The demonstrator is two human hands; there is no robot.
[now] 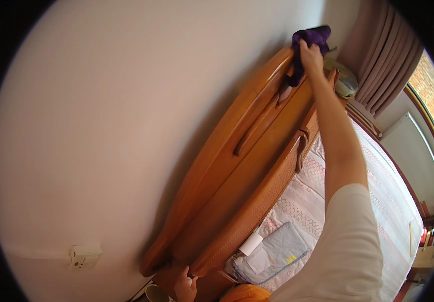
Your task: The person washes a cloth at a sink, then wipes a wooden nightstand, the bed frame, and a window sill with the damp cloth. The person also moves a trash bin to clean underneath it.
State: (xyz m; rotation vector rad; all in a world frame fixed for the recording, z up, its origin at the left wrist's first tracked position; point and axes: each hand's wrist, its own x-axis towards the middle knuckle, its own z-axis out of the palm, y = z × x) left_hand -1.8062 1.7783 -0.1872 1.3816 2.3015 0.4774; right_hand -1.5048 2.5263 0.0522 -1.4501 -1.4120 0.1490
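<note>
My right hand reaches far out and grips a crumpled purple cloth at the far end of a wooden headboard. The cloth drapes over the headboard's curved top rail and hangs down its front. At the near end, my left hand is beside the headboard's lower corner, its fingers bent around something small and whitish. I cannot tell whether it grips that or the wood. Carved strips and a ledge run along the headboard, above a textured front panel.
A patterned mattress bears a folded grey-blue textile and a white paper roll. Orange fabric is below. A wall socket, a bin, a clear bag, curtains and a radiator surround the bed.
</note>
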